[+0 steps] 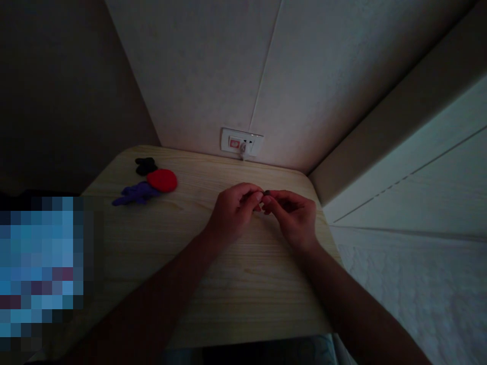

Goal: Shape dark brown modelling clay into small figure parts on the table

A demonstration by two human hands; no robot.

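My left hand [234, 210] and my right hand [297, 215] meet above the middle right of the wooden tabletop, fingertips almost touching. Both are closed in a pinch. Between them shows a small dark piece [267, 192], which looks like black modelling clay; the fingers hide most of it. Over to the left lie a black lump of clay [145, 166], a flat, rounded red piece of clay [162, 180] and a long, knobbly purple piece of clay [137, 193]. The red piece touches the purple one and sits close against the black lump.
Light wood covers the tabletop [213, 304], which has rounded back corners. Behind it rises a pale wall with a socket plate [225, 141] and a clear plug-like item in it. A pale cabinet side [399, 152] stands at right, whitish quilted fabric [414, 289] below it. A blurred-out bluish patch is at left.
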